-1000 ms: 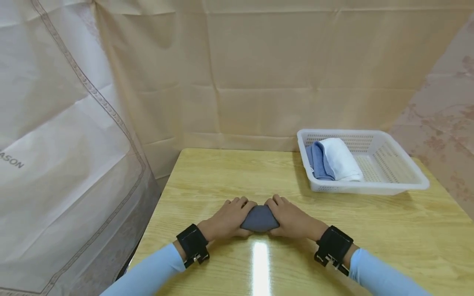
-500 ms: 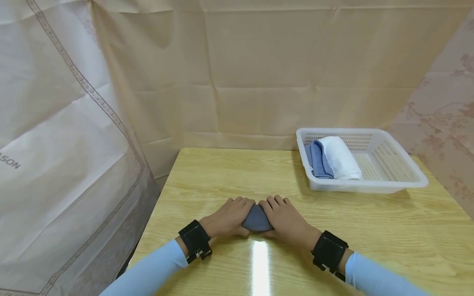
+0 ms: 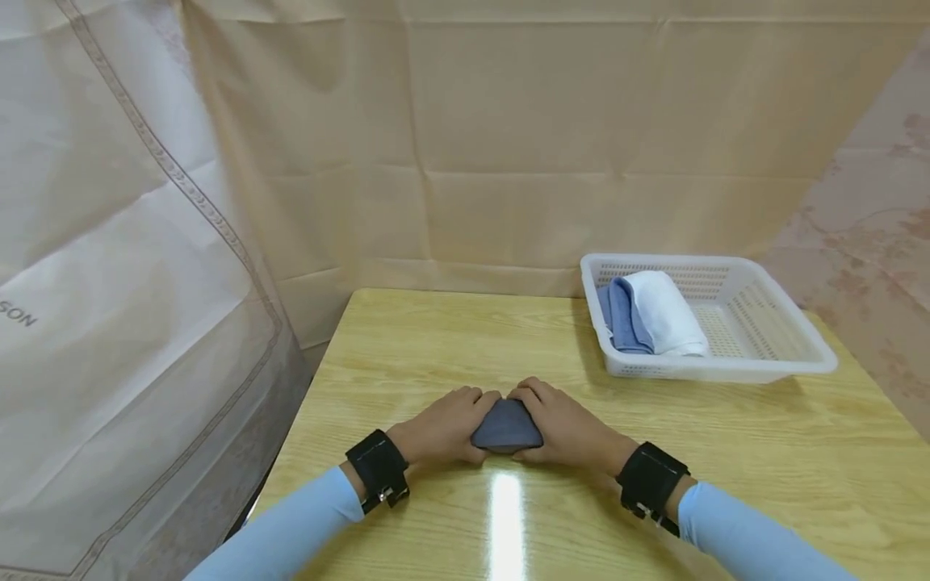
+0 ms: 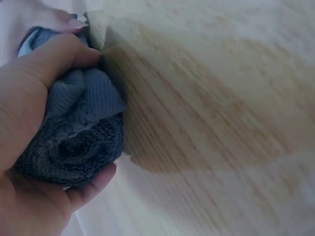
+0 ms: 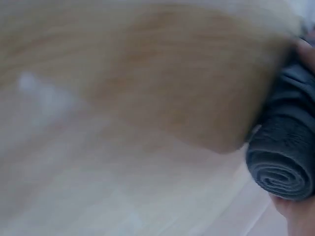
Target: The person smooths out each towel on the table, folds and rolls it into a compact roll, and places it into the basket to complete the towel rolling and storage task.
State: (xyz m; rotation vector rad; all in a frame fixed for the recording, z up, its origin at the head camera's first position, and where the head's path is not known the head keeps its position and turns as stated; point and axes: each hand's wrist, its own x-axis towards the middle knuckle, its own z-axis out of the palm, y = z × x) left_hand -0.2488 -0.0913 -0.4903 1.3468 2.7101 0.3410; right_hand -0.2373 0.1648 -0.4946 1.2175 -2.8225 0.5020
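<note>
A dark grey-blue towel (image 3: 507, 426), rolled into a short bundle, is held low over the table between both hands. My left hand (image 3: 445, 428) grips its left end; in the left wrist view the thumb and fingers curl round the roll (image 4: 74, 142), whose coiled end faces the camera. From the other side my right hand (image 3: 574, 429) grips the right end. The right wrist view, blurred, shows the tight spiral of the rolled towel (image 5: 283, 167) with only a little of the hand (image 5: 301, 216) at the edge. The fingers hide the towel's ends in the head view.
A white perforated plastic basket (image 3: 799, 327) stands at the back right of the wooden table (image 3: 436, 339). Inside, at its left, lie a folded blue towel (image 3: 626, 319) and a white towel (image 3: 667, 315). Beige cloth (image 3: 508, 145) hangs behind the table.
Both hands stay on the towel roll. The right hand slid inward along it, then back out a little, and the roll's visible face has turned slightly. The basket has not moved.
</note>
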